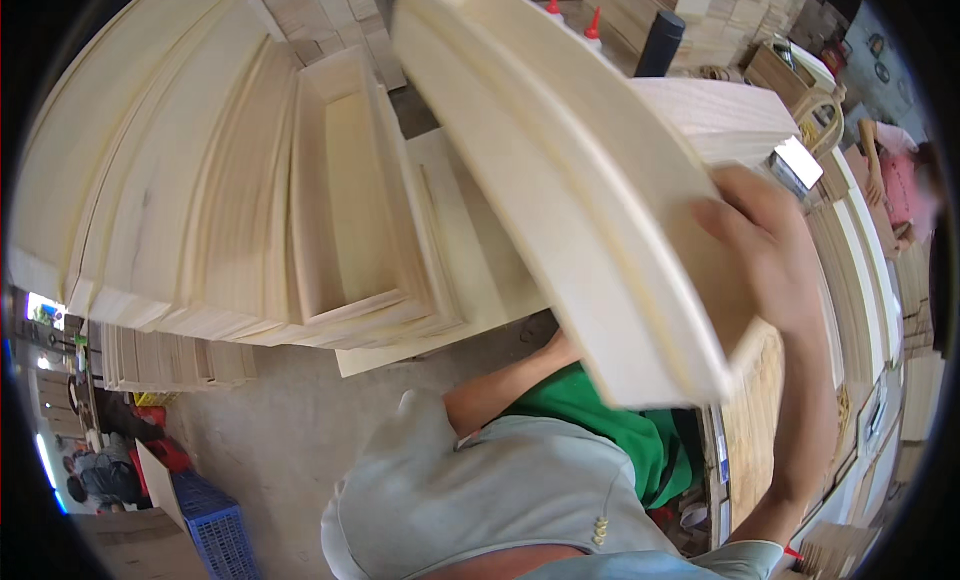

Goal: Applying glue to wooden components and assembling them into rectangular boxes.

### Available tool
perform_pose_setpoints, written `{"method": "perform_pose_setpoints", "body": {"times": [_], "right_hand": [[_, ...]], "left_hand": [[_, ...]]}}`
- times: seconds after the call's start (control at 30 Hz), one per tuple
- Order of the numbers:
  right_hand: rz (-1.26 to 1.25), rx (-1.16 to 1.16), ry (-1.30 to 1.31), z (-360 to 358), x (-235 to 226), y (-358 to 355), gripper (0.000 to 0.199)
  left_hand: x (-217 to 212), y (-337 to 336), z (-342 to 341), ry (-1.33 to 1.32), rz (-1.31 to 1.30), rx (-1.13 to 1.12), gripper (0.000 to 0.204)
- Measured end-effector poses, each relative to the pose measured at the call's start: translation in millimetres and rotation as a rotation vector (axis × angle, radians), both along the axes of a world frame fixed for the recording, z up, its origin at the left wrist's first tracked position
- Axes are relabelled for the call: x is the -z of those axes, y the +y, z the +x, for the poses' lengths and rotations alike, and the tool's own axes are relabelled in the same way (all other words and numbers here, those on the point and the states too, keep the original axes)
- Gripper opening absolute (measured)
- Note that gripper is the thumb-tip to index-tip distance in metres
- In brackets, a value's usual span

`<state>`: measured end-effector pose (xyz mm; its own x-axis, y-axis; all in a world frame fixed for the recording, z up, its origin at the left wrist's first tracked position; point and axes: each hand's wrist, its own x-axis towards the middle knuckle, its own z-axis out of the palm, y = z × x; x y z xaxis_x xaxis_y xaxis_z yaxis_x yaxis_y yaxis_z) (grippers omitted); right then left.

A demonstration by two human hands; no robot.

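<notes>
One raised right hand (765, 250) grips the tilted wooden panel (570, 180); left hand hidden.

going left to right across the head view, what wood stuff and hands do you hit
Stack of pale boards → open wooden box → lifted wooden panel → right hand gripping the panel's right edge → another person at the far right rim.

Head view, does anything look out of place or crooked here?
Nothing looks damaged or spilled. The right hand holds a pale wooden panel tilted in the air, and an open wooden box sits on the stacked boards.
</notes>
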<state>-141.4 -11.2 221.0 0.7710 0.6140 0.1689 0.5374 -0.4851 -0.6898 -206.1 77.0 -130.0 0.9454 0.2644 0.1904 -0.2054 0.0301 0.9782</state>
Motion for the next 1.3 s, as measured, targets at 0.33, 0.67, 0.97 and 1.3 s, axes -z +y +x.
{"method": "perform_pose_setpoints", "body": {"times": [0.33,0.67,0.97,1.3], "right_hand": [[0.087,-0.152,-0.21,-39,-22,183,0.02],[-0.174,-0.29,-0.26,-55,-27,215,0.029],[0.026,-0.296,0.077,-73,-38,194,0.038],[0.598,-0.214,0.793,-12,173,199,0.056]], "left_hand": [[-25,20,-14,0.225,-0.074,0.221,0.024],[-30,12,-14,0.095,-0.069,0.227,0.018],[-45,97,-79,0.297,0.3,0.478,0.037],[-120,332,-269,-0.146,-0.327,-0.911,0.046]]}}
